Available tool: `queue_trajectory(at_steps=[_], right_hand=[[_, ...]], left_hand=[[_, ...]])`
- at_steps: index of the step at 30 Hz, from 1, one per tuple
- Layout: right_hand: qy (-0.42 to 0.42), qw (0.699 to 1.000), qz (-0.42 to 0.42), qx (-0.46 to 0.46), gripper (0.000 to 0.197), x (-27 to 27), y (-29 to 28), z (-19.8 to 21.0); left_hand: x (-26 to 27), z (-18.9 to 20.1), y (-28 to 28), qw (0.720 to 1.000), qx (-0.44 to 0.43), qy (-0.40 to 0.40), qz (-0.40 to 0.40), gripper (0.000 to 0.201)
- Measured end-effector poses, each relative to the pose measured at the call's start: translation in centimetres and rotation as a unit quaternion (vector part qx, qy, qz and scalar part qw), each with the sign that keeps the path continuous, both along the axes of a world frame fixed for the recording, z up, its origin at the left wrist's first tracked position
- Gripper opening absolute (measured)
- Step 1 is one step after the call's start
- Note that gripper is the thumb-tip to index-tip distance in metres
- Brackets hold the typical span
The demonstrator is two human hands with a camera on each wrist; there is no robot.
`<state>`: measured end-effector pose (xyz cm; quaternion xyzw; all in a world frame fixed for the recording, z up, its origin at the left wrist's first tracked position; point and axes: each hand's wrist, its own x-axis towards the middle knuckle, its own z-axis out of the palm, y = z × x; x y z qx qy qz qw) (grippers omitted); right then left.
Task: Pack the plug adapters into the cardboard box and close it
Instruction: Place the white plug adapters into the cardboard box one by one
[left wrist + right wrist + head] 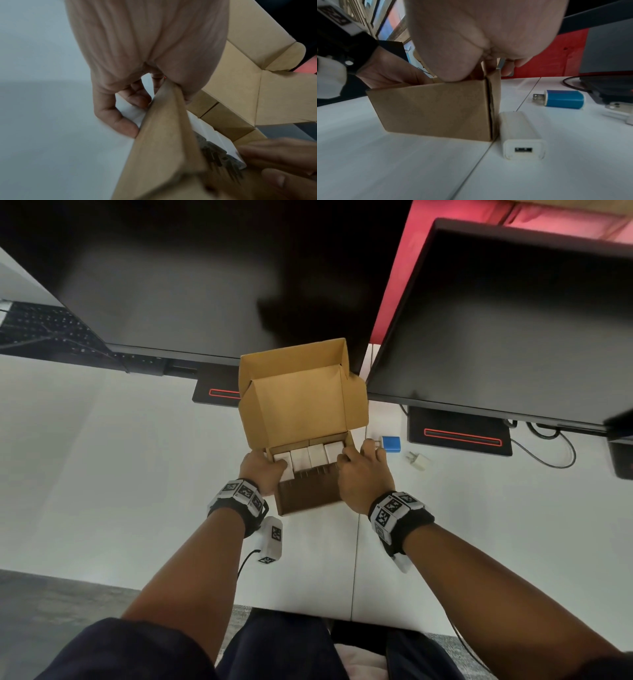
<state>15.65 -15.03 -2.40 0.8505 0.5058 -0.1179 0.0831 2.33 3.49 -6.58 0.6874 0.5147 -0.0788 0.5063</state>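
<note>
White desk [102, 474], two dark monitors [191, 285] at back. Cardboard box [308, 494] at centre, lid flap [301, 402] upright and open. Left hand [262, 472] grips the box's left wall, thumb inside; right hand [363, 474] pinches the right wall at its corner. Four white plug adapters [308, 457] sit in a row inside, prongs toward the person. Still out on the desk: white adapter [520, 134] just beside the box, blue adapter [390, 444], small white one [419, 461]. Roughly half packed, closing not begun

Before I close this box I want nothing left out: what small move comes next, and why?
Probably lift the right hand off the cardboard box and take the white adapter lying beside its wall; the blue adapter also waits on the desk, and the lid stands open.
</note>
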Motion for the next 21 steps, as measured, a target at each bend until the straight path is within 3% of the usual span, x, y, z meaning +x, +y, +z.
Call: queue_trajectory(at_steps=[4, 8, 10, 12, 15, 18, 21], right_hand=[[0.062, 0.987, -0.019, 0.147, 0.029, 0.6, -1.4, 0.0], [0.2, 0.911, -0.195, 0.302, 0.024, 2.5, -5.3, 0.3], [0.212, 0.895, -0.264, 0.292, 0.025, 3.7, -7.9, 0.0], [0.221, 0.901, -0.284, 0.244, 0.029, 4.3, -10.0, -0.7], [0.249, 0.914, -0.268, 0.173, 0.045, 3.9, -11.7, -1.8], [0.271, 0.912, -0.265, 0.157, 0.058, 2.9, -11.3, -2.3], [0.286, 0.925, -0.21, 0.134, 0.066, 2.0, -9.9, -3.2]], left_hand=[[0.1, 0.2, -0.1, 1.0, 0.002, 0.008, 0.004, 0.042], [0.2, 0.4, -0.4, 0.999, -0.018, -0.002, 0.037, 0.031], [0.3, 0.5, -0.5, 0.998, -0.031, -0.004, 0.046, 0.025], [0.3, 0.5, -0.5, 0.997, -0.05, -0.013, 0.058, 0.027], [0.4, 0.5, -0.6, 0.997, -0.059, -0.014, 0.056, 0.035], [0.4, 0.5, -0.7, 0.997, -0.053, -0.013, 0.055, 0.031], [0.4, 0.5, -0.7, 0.997, -0.057, -0.012, 0.058, 0.03]])
